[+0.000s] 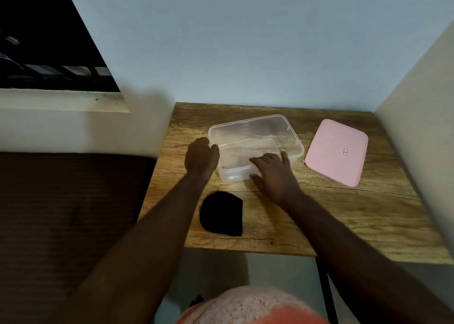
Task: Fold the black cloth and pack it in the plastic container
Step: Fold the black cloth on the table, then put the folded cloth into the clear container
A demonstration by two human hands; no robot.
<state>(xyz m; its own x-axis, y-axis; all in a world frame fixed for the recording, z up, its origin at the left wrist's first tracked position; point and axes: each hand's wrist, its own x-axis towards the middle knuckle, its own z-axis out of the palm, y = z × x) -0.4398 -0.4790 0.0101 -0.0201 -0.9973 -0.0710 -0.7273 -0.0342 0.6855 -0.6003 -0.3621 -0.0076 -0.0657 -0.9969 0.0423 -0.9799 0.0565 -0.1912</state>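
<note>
A clear plastic container (265, 129) stands open and empty on the wooden table (344, 213). My left hand (201, 155) grips its near left corner, thumb over the rim. My right hand (275, 173) holds its near right side, fingers spread over the front wall and rim. The black cloth (222, 214) lies folded into a small rounded bundle on the table, just in front of the container and between my forearms, touched by neither hand.
A pink lid (336, 151) lies flat on the table to the right of the container. Walls close the table in at the back and right. A dark bed surface (68, 213) lies to the left, a window (49, 48) above it.
</note>
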